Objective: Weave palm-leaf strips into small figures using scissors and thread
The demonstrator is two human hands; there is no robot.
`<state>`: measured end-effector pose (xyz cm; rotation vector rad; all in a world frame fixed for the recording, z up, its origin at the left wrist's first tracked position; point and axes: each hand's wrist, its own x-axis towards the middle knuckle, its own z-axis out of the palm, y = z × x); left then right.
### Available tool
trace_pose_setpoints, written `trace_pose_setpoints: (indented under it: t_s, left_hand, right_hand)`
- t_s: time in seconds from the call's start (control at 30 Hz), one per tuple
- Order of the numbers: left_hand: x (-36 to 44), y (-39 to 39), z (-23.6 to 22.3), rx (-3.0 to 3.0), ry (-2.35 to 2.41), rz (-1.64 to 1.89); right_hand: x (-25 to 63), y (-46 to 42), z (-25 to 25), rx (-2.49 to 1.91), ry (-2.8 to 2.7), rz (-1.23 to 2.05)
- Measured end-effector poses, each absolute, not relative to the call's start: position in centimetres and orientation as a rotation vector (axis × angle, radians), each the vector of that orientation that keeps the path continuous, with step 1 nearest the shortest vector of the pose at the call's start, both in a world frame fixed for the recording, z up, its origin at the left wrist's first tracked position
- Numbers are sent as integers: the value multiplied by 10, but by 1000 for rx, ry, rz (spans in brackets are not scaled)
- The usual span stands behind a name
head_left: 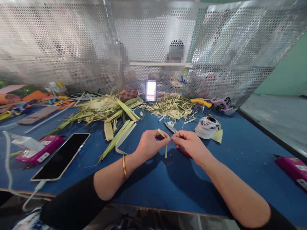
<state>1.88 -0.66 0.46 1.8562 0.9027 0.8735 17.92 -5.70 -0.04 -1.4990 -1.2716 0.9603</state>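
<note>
Pinching a thin, pale green strip (165, 151) with the grip of the left hand (150, 145), just above the blue bench (144, 188). Pressed together at the fingertips in the right hand (189, 143), right beside the strip; cannot tell whether holding any bit of it. Near red-handled scissors (170, 127) and a roll of white thread (203, 127), in front of a pile of long leaves (96, 108). Likely very light, soft and bendy, maybe easy to split along its length. Best to hold flat near the middle, softly, not squeezing or tugging hard at thin ends.
</note>
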Motion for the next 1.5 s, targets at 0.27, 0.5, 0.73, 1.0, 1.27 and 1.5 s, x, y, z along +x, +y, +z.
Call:
trace_pose_setpoints:
  t_s: [0.27,0.5,0.73,1.0,1.27,1.5]
  left_hand:
    - [18,-7,5,1882,888,891]
    - [19,8,-4,1376,866,883]
    - [18,11,-4,1185,908,876]
    - [16,10,0,1163,913,859]
    - [18,11,-1,1033,886,827]
    - [15,12,0,978,866,803]
  right_hand:
    - [179,-56,0,-1487,-1310,961]
    - [210,-61,9,-1866,-1702,294]
    - [222,-80,-14,-2250,-1948,-224]
    - [202,-106,-12,-2227,-2041,-26]
    - [222,-71,0,-2254,-2266,-800]
    - [237,-20,-9,-2188,-2428,-897]
